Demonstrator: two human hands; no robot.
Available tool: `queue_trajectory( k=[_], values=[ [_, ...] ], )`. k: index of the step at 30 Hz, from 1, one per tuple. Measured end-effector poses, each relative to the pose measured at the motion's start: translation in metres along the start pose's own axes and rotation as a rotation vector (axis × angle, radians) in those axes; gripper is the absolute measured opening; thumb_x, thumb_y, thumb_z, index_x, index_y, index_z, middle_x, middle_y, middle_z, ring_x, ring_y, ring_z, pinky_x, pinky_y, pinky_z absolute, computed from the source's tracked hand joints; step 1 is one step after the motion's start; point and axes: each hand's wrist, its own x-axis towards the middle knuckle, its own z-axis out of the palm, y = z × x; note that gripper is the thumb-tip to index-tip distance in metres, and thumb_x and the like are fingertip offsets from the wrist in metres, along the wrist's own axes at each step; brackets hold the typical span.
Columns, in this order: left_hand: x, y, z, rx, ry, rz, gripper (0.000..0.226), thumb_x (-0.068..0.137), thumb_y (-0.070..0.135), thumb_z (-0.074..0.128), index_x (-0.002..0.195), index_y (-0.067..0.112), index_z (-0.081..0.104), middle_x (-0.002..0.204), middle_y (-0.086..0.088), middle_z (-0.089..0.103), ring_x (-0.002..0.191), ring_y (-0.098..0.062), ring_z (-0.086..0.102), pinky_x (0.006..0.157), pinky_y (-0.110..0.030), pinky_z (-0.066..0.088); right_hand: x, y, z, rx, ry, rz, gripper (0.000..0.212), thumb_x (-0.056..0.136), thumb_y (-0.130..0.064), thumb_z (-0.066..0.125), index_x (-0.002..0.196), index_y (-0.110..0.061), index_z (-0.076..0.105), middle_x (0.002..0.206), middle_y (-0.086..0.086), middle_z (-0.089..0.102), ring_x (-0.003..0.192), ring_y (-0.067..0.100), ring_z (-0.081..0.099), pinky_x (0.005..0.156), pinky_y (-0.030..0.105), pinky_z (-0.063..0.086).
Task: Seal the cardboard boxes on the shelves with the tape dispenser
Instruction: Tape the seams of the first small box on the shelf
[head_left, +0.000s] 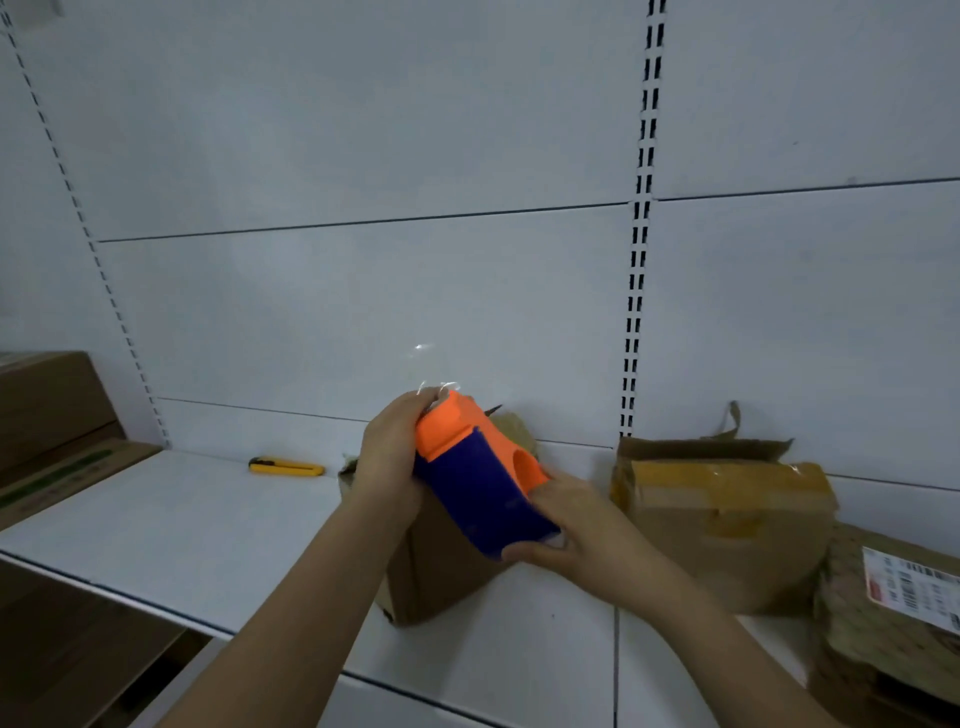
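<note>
An orange and blue tape dispenser (478, 478) is held tilted above a small brown cardboard box (441, 577) that stands on the white shelf (182, 525). My left hand (389, 457) grips the dispenser's orange upper end, where a bit of clear tape (439, 387) sticks up by my fingers. My right hand (576, 530) holds the blue lower end. The dispenser and hands hide most of the box's top. To the right stands a second cardboard box (727, 519) with yellowish tape across it and torn flaps.
A yellow utility knife (285, 466) lies on the shelf behind and left of the box. Stacked cardboard boxes (57, 431) sit at the far left. A crumpled brown parcel with a white shipping label (893, 613) is at the right edge. The white back panel has slotted uprights (641, 223).
</note>
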Motion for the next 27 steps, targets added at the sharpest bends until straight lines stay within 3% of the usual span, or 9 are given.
queue_trajectory(
  k=[3,5,7,10,12,15,19,23,27],
  values=[
    [-0.002,0.001,-0.013,0.034,-0.08,0.086,0.017,0.092,0.022,0.066,0.103,0.012,0.074,0.104,-0.005,0.076,0.093,-0.024,0.071,0.078,-0.037,0.058,-0.001,-0.001,-0.001,-0.251,0.058,-0.113,0.021,0.091,-0.053,0.058,0.092,-0.033,0.052,0.086,-0.019,0.048,0.089,0.004,0.051,0.088,0.034,0.049],
    [0.0,0.006,-0.021,0.053,-0.105,0.138,0.015,0.092,0.021,0.067,0.1,0.011,0.075,0.095,-0.005,0.073,0.087,-0.022,0.067,0.073,-0.034,0.056,0.0,0.002,-0.004,-0.361,0.063,-0.118,0.022,0.092,-0.052,0.054,0.101,-0.031,0.05,0.086,-0.015,0.055,0.09,0.007,0.055,0.115,0.038,0.032],
    [0.001,0.013,-0.026,0.076,-0.122,0.179,0.016,0.094,0.018,0.065,0.102,0.009,0.075,0.094,-0.005,0.075,0.086,-0.02,0.069,0.072,-0.03,0.058,0.002,0.0,-0.015,-0.353,0.044,-0.095,0.023,0.093,-0.05,0.053,0.11,-0.041,0.041,0.089,-0.012,0.058,0.094,0.007,0.055,0.121,0.036,0.016],
    [0.001,0.025,-0.033,0.106,-0.137,0.168,0.02,0.097,0.02,0.062,0.114,0.016,0.072,0.103,-0.003,0.077,0.089,-0.016,0.072,0.073,-0.032,0.061,0.01,-0.016,-0.04,-0.119,-0.066,-0.023,0.029,0.091,-0.04,0.064,0.099,-0.057,0.043,0.094,-0.014,0.057,0.094,0.001,0.052,0.093,0.02,0.039],
    [0.003,0.033,-0.037,0.094,-0.127,0.123,0.024,0.094,0.023,0.067,0.115,0.015,0.072,0.106,-0.005,0.076,0.093,-0.019,0.071,0.08,-0.04,0.059,0.02,-0.022,-0.057,-0.002,-0.139,0.026,0.018,0.088,-0.033,0.072,0.095,-0.045,0.061,0.094,-0.011,0.064,0.093,0.003,0.058,0.081,0.025,0.046],
    [0.005,0.041,-0.043,0.086,-0.082,0.088,0.03,0.092,0.025,0.07,0.116,0.008,0.072,0.111,-0.011,0.073,0.097,-0.022,0.067,0.092,-0.046,0.054,0.044,-0.025,-0.084,0.111,-0.223,0.059,0.022,0.084,-0.03,0.076,0.105,-0.022,0.073,0.096,-0.008,0.074,0.093,0.006,0.067,0.086,0.032,0.052],
    [0.008,0.043,-0.048,0.098,0.02,0.123,0.017,0.092,0.02,0.068,0.107,0.014,0.074,0.103,0.002,0.077,0.091,-0.014,0.071,0.081,-0.028,0.054,0.085,-0.023,-0.111,0.342,-0.315,0.089,0.005,0.08,-0.034,0.075,0.084,-0.03,0.075,0.089,-0.007,0.074,0.086,0.007,0.068,0.079,0.019,0.049],
    [0.013,0.051,-0.051,0.057,0.185,0.116,0.014,0.089,0.018,0.074,0.098,0.008,0.074,0.087,-0.001,0.077,0.079,-0.015,0.072,0.08,-0.026,0.059,0.125,-0.007,-0.122,0.505,-0.297,0.106,0.04,0.064,-0.042,0.075,0.093,-0.014,0.073,0.095,0.002,0.074,0.09,0.014,0.068,0.079,0.02,0.051],
    [0.013,0.051,-0.056,0.13,0.285,0.126,0.015,0.089,0.018,0.074,0.092,0.003,0.075,0.078,-0.007,0.076,0.07,-0.013,0.073,0.07,-0.024,0.059,0.155,0.0,-0.116,0.558,-0.272,0.121,0.027,0.081,-0.044,0.073,0.083,-0.018,0.074,0.081,0.002,0.073,0.073,0.012,0.068,0.069,0.025,0.052]
  ],
)
